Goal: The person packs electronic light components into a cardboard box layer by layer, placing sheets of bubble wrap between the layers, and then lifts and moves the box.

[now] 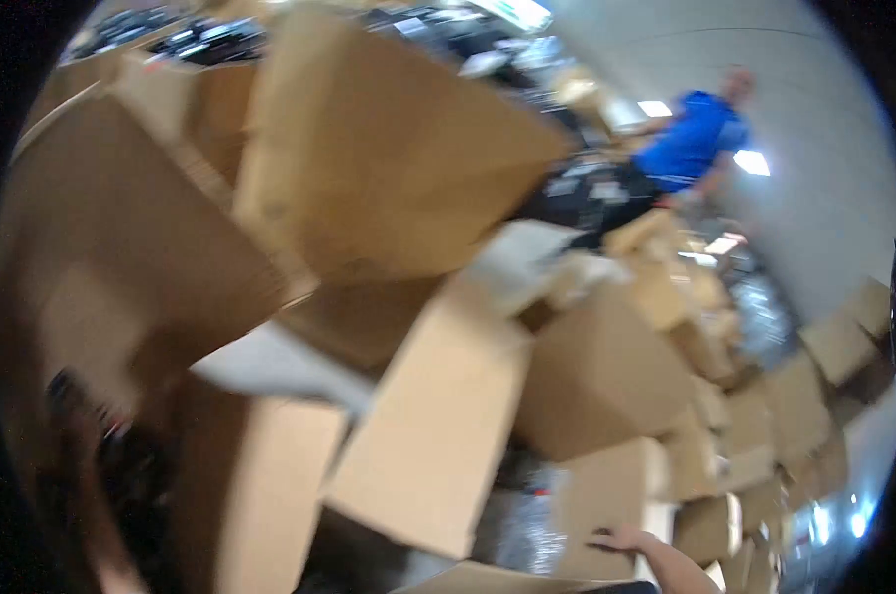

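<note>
The whole view was smeared by motion, so most edges were soft. The right hand (621,540) came in at the lower edge, its forearm cut off by the frame; the fingers lay spread and flat against the lower face of a pale cardboard box (606,495) in the heap, touching it rather than closing around it. The left hand could not be made out: a dark, blurred shape (101,465) at the lower left might have been part of an arm or a sleeve, but its grip could not be told. A large open carton (389,148) with raised flaps filled the upper middle, tilted, hiding what lay behind it. Further boxes (795,396) tumbled down the right side. Crumpled clear plastic wrap (512,525) showed between the boxes. Beyond, another person in a blue shirt (696,139) stood bent over, blurred, their hands hidden behind the pile.
</note>
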A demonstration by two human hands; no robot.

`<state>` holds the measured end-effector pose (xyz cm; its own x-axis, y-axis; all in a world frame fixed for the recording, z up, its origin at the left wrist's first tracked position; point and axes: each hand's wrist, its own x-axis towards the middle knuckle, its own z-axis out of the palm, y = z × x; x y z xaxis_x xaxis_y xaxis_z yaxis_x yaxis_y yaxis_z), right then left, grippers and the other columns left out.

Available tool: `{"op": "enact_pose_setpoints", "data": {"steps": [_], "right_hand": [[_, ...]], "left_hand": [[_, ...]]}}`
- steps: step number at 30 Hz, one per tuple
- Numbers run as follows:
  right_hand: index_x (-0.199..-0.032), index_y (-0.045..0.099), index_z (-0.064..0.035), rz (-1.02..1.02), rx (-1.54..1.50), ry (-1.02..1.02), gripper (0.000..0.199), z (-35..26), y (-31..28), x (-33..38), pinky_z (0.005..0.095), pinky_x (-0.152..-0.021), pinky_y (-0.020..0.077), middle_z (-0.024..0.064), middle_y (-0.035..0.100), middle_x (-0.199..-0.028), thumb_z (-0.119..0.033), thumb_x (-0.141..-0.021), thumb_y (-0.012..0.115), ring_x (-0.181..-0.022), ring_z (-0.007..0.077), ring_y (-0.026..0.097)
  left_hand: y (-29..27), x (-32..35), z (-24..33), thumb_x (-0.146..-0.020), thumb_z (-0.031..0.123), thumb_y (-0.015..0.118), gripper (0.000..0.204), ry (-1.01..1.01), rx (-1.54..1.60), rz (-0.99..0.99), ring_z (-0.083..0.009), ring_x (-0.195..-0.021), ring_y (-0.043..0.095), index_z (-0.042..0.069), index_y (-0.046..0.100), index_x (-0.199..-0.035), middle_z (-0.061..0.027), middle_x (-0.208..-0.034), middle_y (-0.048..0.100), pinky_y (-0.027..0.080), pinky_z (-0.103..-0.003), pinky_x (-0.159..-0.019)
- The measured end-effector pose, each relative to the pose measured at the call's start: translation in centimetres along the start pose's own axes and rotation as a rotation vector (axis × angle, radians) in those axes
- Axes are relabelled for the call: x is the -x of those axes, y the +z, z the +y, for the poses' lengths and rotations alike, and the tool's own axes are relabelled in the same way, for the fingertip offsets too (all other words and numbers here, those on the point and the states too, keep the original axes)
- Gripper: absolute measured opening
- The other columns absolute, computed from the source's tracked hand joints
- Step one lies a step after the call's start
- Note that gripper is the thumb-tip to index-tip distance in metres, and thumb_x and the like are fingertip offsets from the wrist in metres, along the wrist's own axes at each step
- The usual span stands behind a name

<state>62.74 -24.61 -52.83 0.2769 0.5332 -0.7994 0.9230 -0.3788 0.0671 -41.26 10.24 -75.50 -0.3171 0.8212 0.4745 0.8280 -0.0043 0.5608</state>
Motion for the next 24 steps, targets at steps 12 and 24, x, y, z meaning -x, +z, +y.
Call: {"op": "enact_pose_setpoints", "data": {"steps": [12,24], "right_hand": [[-0.133,0.058,-0.0055,0.272,-0.222,-0.28,0.062,-6.2,-3.8,6.5,0.0408,-0.098,0.0485,0.0193,0.065,-0.125,-0.054,-0.094,0.055,-0.113,0.0355,0.063],[-0.126,0.059,0.0051,0.946,-0.986,-1.365,0.041,-32.4,-16.4,25.3,0.0326,-0.1,0.048,0.0149,0.067,-0.119,-0.017,-0.093,0.069,-0.109,0.0219,0.064]], "left_hand": [[-12.9,-2.0,15.8,-0.1,0.038,0.054,0.049,-0.25,0.427,0.33,-0.0313,-0.118,0.055,0.001,0.054,-0.131,-0.0182,-0.13,0.058,0.044,-0.043,-0.102],[-20.2,3.5,70.4,-0.106,0.035,0.041,0.046,0.08,2.059,-0.343,-0.0247,-0.123,0.057,0.001,0.049,-0.137,-0.0123,-0.136,0.058,0.043,-0.045,-0.108]]}}
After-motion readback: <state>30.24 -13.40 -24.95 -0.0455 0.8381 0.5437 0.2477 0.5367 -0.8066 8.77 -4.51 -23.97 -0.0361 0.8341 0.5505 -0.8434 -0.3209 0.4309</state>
